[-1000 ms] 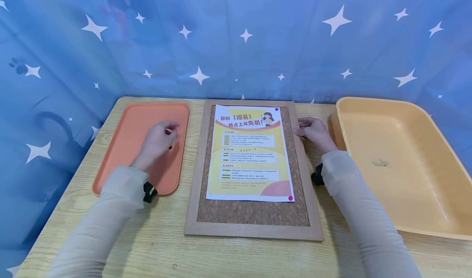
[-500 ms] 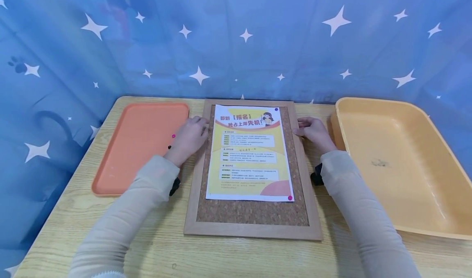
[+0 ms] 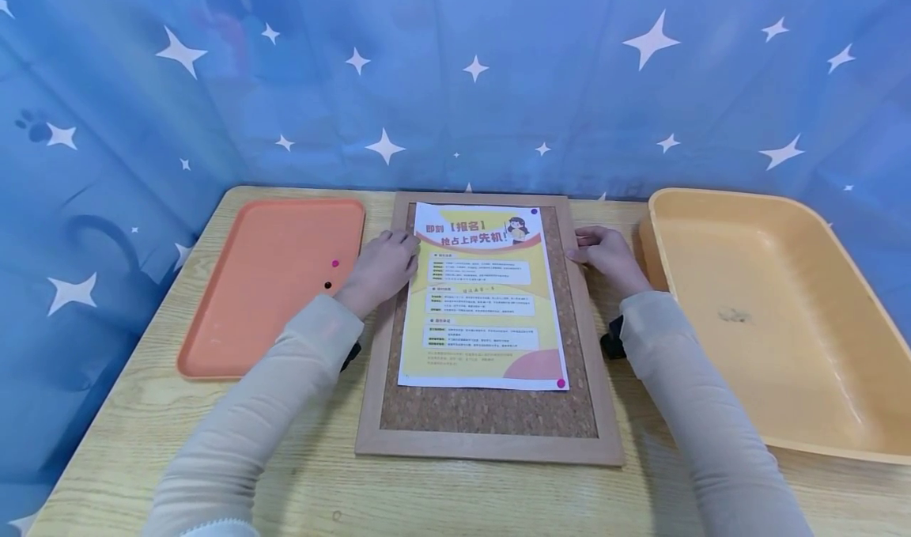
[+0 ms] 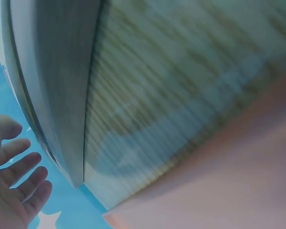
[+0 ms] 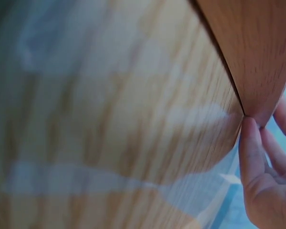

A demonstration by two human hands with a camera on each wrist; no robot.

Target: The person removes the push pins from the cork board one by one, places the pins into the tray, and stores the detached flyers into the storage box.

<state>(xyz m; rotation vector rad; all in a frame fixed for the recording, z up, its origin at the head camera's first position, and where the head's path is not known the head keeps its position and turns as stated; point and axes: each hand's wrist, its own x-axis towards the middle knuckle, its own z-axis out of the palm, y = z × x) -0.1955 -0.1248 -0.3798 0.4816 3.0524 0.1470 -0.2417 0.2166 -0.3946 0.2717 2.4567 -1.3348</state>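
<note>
- Blue starry curtain (image 3: 455,86) behind our wooden table (image 3: 313,489)
- Cork board (image 3: 491,410) flat on it
- Poster (image 3: 480,300) on the board; it could shift if we brush its seemingly unpinned left edge; heading and long axis point away from us
- Our left hand (image 3: 382,268) at that edge, fingers slightly spread; our right hand (image 3: 606,259) pinches the board's right frame

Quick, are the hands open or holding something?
Left hand: fingers loosely bent by the poster; whether it holds something small cannot be told.
Right hand: closed, holding the board by its edge.
</note>
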